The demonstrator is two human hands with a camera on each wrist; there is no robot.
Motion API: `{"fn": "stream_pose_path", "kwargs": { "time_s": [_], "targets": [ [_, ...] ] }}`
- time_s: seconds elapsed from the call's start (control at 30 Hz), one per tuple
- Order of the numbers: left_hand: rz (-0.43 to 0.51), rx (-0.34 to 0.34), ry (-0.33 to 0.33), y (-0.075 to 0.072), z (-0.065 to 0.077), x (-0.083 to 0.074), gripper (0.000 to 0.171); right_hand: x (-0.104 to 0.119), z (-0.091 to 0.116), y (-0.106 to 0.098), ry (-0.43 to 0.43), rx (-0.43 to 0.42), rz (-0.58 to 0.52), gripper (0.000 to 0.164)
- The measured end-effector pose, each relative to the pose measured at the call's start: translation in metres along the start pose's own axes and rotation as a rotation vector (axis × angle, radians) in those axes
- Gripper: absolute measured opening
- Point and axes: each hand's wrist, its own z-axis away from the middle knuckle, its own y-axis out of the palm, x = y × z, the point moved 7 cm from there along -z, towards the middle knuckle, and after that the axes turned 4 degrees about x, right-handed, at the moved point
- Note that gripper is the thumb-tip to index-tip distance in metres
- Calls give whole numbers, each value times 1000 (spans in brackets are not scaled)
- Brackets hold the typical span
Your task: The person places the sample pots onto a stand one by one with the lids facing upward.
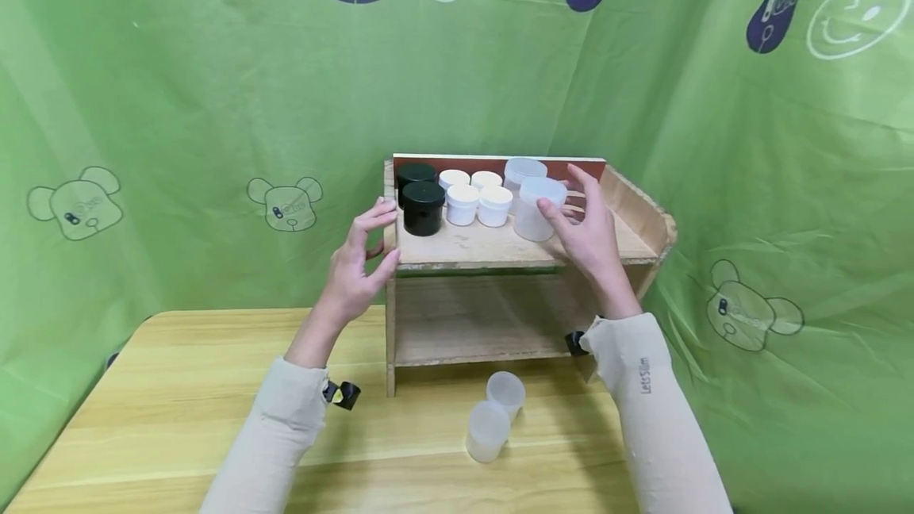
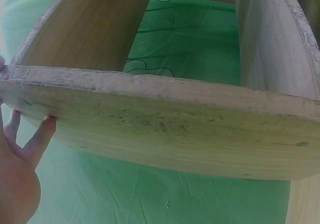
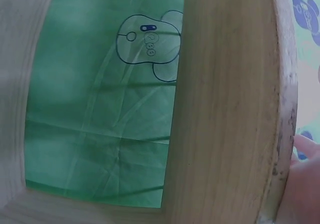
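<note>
My right hand (image 1: 589, 232) is at the front translucent plastic jar (image 1: 531, 216) on the upper shelf, its thumb against the near side and other fingers at the right side. The index finger stands raised. Behind it is a second translucent jar (image 1: 524, 169). My left hand (image 1: 353, 268) touches the wooden shelf unit's left side panel (image 2: 165, 129) with its fingertips and holds nothing. Several small white jars (image 1: 462, 205) stand in the middle of the shelf, and two black jars (image 1: 423, 209) at its left. In the right wrist view, only part of the right hand (image 3: 305, 184) shows.
Two more translucent containers (image 1: 489, 431) stand on the wooden table (image 1: 214, 419) before the shelf unit. A lower shelf board (image 1: 478, 320) lies under the upper one. Green patterned cloth (image 1: 214, 101) hangs behind and at both sides.
</note>
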Motion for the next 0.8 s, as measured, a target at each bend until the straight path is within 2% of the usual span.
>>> {"fn": "stream_pose_path", "kwargs": {
  "time_s": [0.13,0.33,0.43,0.6,0.7,0.8],
  "targets": [
    [-4,3,-4,0,0,0,54,13,12,-7,-47,-76,-30,66],
    [-3,1,-6,-1,-1,0,53,54,46,-19,-146,-181,-21,49],
    [-6,3,-13,-1,-1,0,53,57,61,-19,-218,-202,-9,42],
    [-7,3,-17,-1,0,0,53,42,82,-14,-282,-132,-2,36],
    [-7,3,-14,-1,0,-1,53,38,98,-5,-325,-48,6,37],
    [-5,2,-10,-1,-1,-1,54,31,115,6,-330,49,0,41]
  ]
}}
